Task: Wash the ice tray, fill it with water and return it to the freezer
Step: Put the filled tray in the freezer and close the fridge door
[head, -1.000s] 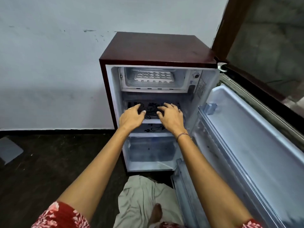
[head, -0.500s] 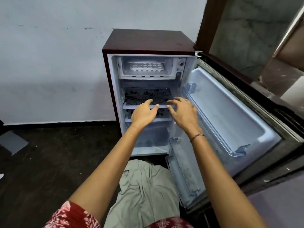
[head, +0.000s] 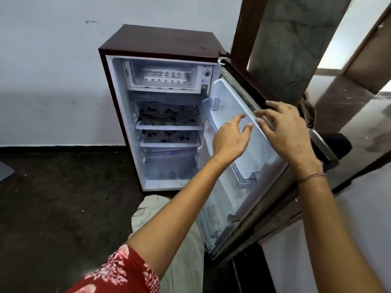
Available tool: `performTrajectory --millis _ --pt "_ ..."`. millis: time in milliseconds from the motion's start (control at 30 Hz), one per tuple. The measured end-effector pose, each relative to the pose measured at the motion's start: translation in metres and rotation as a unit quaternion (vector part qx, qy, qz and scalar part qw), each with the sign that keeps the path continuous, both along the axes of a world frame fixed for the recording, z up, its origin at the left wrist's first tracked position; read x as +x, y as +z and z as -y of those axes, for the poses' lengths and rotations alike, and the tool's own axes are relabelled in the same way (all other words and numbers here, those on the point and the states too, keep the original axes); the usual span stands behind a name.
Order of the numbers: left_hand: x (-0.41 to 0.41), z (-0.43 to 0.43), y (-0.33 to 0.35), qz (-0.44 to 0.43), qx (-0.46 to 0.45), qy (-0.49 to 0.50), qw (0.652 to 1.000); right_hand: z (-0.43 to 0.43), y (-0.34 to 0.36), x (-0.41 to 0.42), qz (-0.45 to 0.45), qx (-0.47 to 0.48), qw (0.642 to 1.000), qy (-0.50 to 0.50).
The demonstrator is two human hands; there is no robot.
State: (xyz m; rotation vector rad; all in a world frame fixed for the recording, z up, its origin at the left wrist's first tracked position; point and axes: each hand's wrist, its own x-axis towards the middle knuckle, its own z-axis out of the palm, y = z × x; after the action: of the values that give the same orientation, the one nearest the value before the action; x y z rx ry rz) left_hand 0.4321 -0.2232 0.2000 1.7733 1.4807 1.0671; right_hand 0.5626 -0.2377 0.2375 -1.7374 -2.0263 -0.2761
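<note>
White ice tray [head: 165, 76] in freezer [head: 165, 89], 11 o'clock; our left hand [head: 231, 137], right hand [head: 284, 132], spread, empty, moved from shelves [head: 169, 127] to door [head: 261, 163], 3 o'clock; we judge closing next.

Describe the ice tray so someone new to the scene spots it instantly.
Find the maroon mini fridge against the white wall, door open. At the top of its interior is the small freezer compartment. The ice tray lies flat inside: a white grid of small cells, unlike the floral-patterned shelves below.

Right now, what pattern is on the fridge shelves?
Black floral swirls on the fridge shelves; clearest in the head view.
</note>
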Motion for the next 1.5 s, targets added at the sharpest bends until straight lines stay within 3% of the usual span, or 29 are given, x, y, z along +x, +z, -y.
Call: performTrajectory --millis 133,267,500,900,1067,1267,1367,1500 --pt "0.042 0.013 0.011 -0.001 0.024 -0.019 1.0 0.006 0.011 0.048 0.011 -0.036 0.999 -0.014" --pt "0.064 0.019 0.013 0.036 0.034 -0.03 0.998 0.003 0.017 0.061 -0.052 -0.118 0.99 0.05" --pt "0.062 0.025 0.011 0.046 0.033 -0.008 0.998 0.005 0.017 0.045 -0.107 -0.102 0.989 0.03" --pt "-0.004 0.036 0.017 0.045 0.001 0.052 0.998 0.008 0.008 -0.051 -0.204 -0.068 0.976 0.034" --pt "-0.043 0.038 0.023 0.039 -0.007 0.095 0.995 0.004 -0.007 -0.081 -0.243 -0.062 0.964 0.09" --pt "-0.097 0.035 0.034 -0.072 0.012 0.18 0.981 -0.008 -0.023 -0.118 -0.274 -0.003 0.95 0.151" --pt "-0.115 0.034 0.034 -0.168 0.048 0.205 0.963 -0.017 -0.032 -0.149 -0.291 0.044 0.944 0.149" --pt "-0.138 0.026 0.026 -0.226 0.105 0.246 0.937 -0.031 -0.042 -0.19 -0.335 0.078 0.93 0.129"
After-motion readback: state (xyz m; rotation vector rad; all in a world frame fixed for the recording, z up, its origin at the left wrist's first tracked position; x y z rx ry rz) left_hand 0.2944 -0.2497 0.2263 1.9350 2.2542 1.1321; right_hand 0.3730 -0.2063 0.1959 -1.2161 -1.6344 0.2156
